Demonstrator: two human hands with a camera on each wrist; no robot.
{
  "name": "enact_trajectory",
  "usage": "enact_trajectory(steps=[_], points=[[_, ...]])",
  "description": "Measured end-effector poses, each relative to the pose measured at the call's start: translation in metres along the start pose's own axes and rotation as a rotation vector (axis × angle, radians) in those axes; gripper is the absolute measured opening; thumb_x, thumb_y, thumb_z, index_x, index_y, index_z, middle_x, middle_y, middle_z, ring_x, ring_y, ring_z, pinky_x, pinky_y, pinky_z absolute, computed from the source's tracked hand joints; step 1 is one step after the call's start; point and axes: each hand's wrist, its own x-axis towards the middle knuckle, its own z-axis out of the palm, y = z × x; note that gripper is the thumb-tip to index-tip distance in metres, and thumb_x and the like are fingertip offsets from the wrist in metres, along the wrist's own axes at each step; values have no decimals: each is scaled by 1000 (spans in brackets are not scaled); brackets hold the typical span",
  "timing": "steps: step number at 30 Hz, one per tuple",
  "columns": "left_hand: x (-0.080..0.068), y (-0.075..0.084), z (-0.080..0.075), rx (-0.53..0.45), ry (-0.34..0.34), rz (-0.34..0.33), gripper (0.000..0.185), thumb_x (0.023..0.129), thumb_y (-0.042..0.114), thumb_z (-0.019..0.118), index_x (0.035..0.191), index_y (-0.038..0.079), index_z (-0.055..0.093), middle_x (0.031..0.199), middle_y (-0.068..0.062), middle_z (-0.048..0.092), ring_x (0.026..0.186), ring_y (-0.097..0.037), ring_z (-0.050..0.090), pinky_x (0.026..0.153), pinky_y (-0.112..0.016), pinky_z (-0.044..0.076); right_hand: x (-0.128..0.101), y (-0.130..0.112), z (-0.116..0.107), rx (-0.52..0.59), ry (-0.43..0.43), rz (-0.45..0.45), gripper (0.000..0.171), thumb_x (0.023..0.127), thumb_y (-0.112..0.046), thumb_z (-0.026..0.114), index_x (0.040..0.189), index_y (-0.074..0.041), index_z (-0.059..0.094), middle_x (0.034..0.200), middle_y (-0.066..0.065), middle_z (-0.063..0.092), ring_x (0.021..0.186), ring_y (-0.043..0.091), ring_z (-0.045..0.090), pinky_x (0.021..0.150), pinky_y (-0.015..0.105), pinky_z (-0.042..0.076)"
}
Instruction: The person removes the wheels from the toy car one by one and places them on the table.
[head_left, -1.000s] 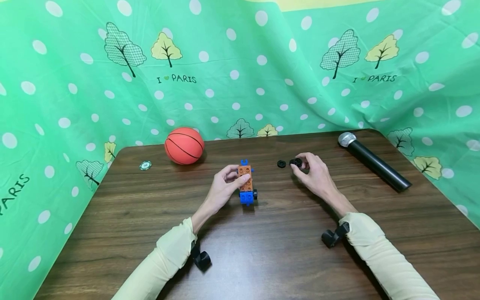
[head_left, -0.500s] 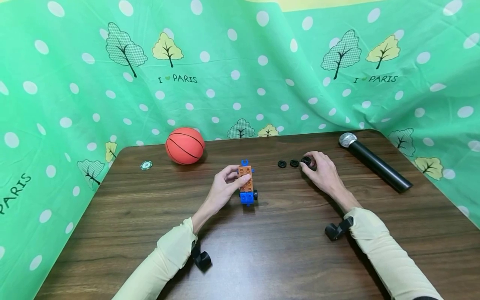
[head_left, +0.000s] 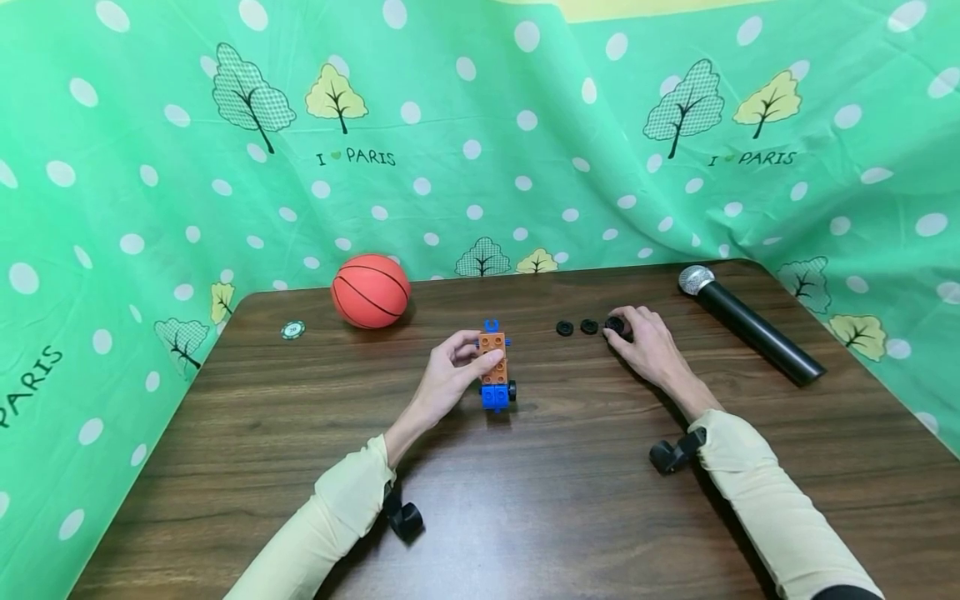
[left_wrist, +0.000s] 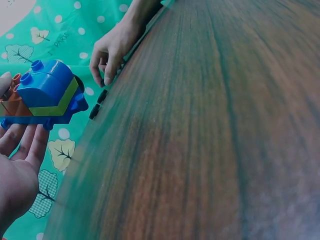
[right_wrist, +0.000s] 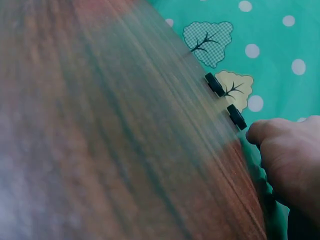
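Right hand [head_left: 651, 345] shifted right, pinching third wheel [head_left: 614, 324]; left hand [head_left: 448, 381] grips brick car [head_left: 492, 367]; wood table [head_left: 525, 500].

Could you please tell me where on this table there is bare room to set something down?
The near half of the table is bare, between and in front of the sleeves. Another bare patch lies left, below the chip and ball. It is crowded mid-back: the left hand holds the brick car, the right hand touches the wheels, beside the microphone.
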Motion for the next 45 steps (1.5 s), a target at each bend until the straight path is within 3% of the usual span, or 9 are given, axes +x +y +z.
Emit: enact_trajectory(steps=[6, 25, 39, 45], points=[[-1, 1, 0, -8, -7, -6, 37, 96, 12, 71, 128, -4, 60, 98, -9, 73, 86, -14, 67, 80, -26, 54, 1, 0, 0, -13, -36, 9, 24, 100, -11, 69, 119, 3, 64, 96, 21, 56, 92, 42, 51, 81, 55, 41], [-2, 0, 0, -1, -20, -10, 39, 96, 15, 71, 129, -2, 60, 95, -6, 72, 85, -15, 67, 79, -26, 54, 2, -2, -1, 22, -120, 91, 36, 104, -16, 64, 132, 7, 61, 106, 28, 58, 101, 45, 50, 87, 59, 39], [-1, 0, 1, -12, -24, 4, 36, 96, 13, 71, 128, -2, 61, 99, -8, 74, 88, -15, 68, 81, -27, 55, -1, -5, -5, 37, -90, 108, 43, 104, -16, 63, 137, 10, 54, 106, 28, 55, 101, 47, 52, 90, 62, 41], [0, 0, 1, -6, -9, -3, 39, 96, 17, 71, 129, -2, 61, 100, -9, 74, 88, -15, 68, 80, -27, 55, -6, -16, -6, 72, -15, 72, 36, 105, -18, 61, 130, 7, 58, 96, 19, 56, 86, 35, 53, 78, 52, 44]])
